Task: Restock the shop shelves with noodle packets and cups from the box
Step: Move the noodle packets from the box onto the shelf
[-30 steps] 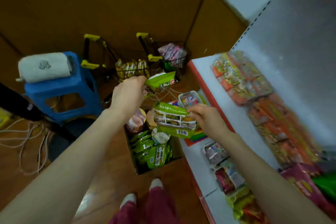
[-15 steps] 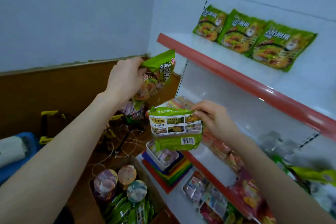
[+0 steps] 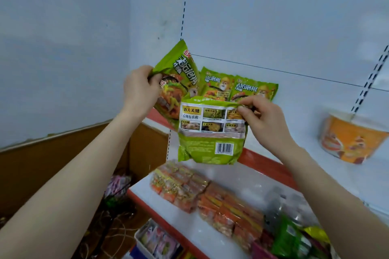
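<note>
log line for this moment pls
phase: packets held at upper shelf, unplaced | left hand: grips front-facing green packet | right hand: pinches back-facing green packet | already there: shelved green packets, orange cup

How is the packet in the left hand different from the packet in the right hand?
The left packet shows its printed front; the right packet shows its back with a barcode. The left packet is tilted; the right packet hangs upright, pinched at its top edge. Both are green noodle packets.
</note>
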`<state>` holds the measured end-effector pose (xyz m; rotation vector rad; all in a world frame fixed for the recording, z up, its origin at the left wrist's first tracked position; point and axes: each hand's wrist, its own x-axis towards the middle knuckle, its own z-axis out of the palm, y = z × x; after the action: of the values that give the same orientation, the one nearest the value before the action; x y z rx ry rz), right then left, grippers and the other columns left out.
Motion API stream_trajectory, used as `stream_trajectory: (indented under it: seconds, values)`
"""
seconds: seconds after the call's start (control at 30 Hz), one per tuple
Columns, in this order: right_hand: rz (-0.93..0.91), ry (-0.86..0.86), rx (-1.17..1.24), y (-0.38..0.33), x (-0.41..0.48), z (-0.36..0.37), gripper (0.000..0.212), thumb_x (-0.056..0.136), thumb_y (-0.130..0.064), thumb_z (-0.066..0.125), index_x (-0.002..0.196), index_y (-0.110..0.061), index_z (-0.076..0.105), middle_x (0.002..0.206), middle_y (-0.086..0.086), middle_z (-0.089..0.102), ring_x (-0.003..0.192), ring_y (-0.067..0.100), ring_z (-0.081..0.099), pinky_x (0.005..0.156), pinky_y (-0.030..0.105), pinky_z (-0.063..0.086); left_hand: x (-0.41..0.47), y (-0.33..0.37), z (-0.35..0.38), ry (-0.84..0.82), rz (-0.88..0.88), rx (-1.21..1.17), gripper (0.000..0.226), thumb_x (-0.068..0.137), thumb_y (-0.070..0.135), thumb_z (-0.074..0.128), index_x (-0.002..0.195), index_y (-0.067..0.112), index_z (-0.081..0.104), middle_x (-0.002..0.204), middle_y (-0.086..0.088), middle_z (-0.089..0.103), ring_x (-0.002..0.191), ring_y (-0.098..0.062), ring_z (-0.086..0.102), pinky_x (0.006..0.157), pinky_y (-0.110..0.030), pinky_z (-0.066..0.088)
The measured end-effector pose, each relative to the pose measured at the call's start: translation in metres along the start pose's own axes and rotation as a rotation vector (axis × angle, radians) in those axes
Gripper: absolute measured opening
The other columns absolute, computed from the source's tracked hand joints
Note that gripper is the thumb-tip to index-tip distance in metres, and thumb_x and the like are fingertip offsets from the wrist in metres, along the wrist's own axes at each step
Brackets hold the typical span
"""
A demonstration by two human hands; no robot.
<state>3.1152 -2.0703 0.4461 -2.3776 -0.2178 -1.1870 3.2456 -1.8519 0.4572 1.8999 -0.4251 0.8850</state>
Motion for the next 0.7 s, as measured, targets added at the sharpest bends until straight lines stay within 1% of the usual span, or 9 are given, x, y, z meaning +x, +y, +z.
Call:
stream_trajectory:
  seconds: [0.03, 0.1, 0.2, 0.3, 0.33, 0.43, 0.57, 0.63, 0.7]
  values:
    - [0.005, 0.026, -0.002, 0.007, 0.008, -0.007, 0.015, 0.083, -0.009, 0.057, 0.092, -0.003, 0.067, 0.078, -0.011, 0.055, 0.070, -0.002, 0.045, 0.067, 0.007, 0.036, 0.004, 0.005, 0.009, 0.010, 0.000, -0.008, 0.017, 0.090, 0.012, 0.051, 0.075, 0.006, 0.052, 0.072, -0.015, 0.050, 0.071, -0.025, 0.046, 0.060, -0.032, 0.023]
    - [0.013, 0.077, -0.012, 0.022, 0.024, -0.019, 0.013, 0.084, -0.008, 0.058, 0.092, -0.004, 0.067, 0.075, -0.017, 0.052, 0.070, -0.008, 0.050, 0.066, 0.003, 0.035, 0.010, 0.014, 0.027, 0.031, 0.013, -0.019, 0.019, 0.090, 0.011, 0.051, 0.072, 0.005, 0.050, 0.069, -0.014, 0.048, 0.069, -0.024, 0.043, 0.057, -0.030, 0.016]
    - [0.038, 0.129, -0.050, 0.043, 0.042, -0.032, 0.011, 0.085, -0.003, 0.058, 0.092, -0.003, 0.067, 0.077, -0.009, 0.055, 0.071, 0.000, 0.046, 0.064, 0.001, 0.033, 0.013, 0.022, 0.053, 0.050, 0.011, -0.025, 0.022, 0.090, 0.011, 0.051, 0.070, 0.004, 0.049, 0.066, -0.011, 0.045, 0.068, -0.024, 0.041, 0.057, -0.030, 0.015]
    - [0.085, 0.160, -0.085, 0.064, 0.052, -0.037, 0.012, 0.086, -0.004, 0.056, 0.093, -0.004, 0.066, 0.081, -0.003, 0.056, 0.076, 0.009, 0.047, 0.061, 0.010, 0.032, 0.013, 0.022, 0.073, 0.050, -0.017, -0.031, 0.023, 0.091, 0.012, 0.051, 0.071, 0.000, 0.051, 0.059, -0.007, 0.041, 0.067, -0.025, 0.041, 0.056, -0.030, 0.015]
    - [0.105, 0.171, -0.095, 0.072, 0.054, -0.037, 0.013, 0.086, -0.004, 0.056, 0.094, -0.003, 0.066, 0.083, -0.002, 0.056, 0.078, 0.012, 0.048, 0.063, 0.015, 0.031, 0.014, 0.021, 0.079, 0.041, -0.024, -0.032, 0.023, 0.091, 0.012, 0.051, 0.071, 0.000, 0.051, 0.057, -0.005, 0.040, 0.066, -0.025, 0.041, 0.056, -0.031, 0.015]
    - [0.150, 0.192, -0.131, 0.092, 0.054, -0.034, 0.013, 0.087, -0.004, 0.055, 0.096, -0.001, 0.065, 0.086, 0.001, 0.056, 0.081, 0.015, 0.048, 0.067, 0.014, 0.027, 0.013, 0.015, 0.094, -0.002, -0.040, -0.052, 0.024, 0.091, 0.011, 0.050, 0.070, -0.001, 0.051, 0.055, -0.003, 0.039, 0.063, -0.026, 0.039, 0.053, -0.036, 0.017]
    - [0.196, 0.160, -0.173, 0.110, 0.050, -0.029, 0.016, 0.088, -0.003, 0.054, 0.099, 0.001, 0.064, 0.099, 0.012, 0.064, 0.086, 0.014, 0.047, 0.069, 0.013, 0.026, 0.018, 0.007, 0.105, -0.026, -0.056, -0.071, 0.026, 0.093, 0.012, 0.050, 0.069, 0.001, 0.048, 0.055, 0.000, 0.039, 0.054, -0.017, 0.036, 0.049, -0.027, 0.025]
    - [0.219, 0.138, -0.183, 0.116, 0.047, -0.026, 0.016, 0.088, -0.003, 0.054, 0.099, 0.001, 0.064, 0.103, 0.014, 0.064, 0.088, 0.016, 0.049, 0.070, 0.014, 0.026, 0.023, 0.005, 0.109, -0.050, -0.077, -0.094, 0.025, 0.093, 0.012, 0.049, 0.070, 0.002, 0.049, 0.056, 0.000, 0.041, 0.054, -0.014, 0.036, 0.049, -0.027, 0.026]
    - [0.229, 0.136, -0.193, 0.119, 0.045, -0.025, 0.015, 0.088, -0.003, 0.054, 0.098, 0.000, 0.064, 0.101, 0.015, 0.065, 0.086, 0.016, 0.047, 0.068, 0.015, 0.025, 0.027, 0.000, 0.115, -0.082, -0.110, -0.144, 0.024, 0.093, 0.013, 0.049, 0.074, 0.000, 0.053, 0.060, -0.006, 0.048, 0.058, -0.019, 0.042, 0.053, -0.030, 0.032]
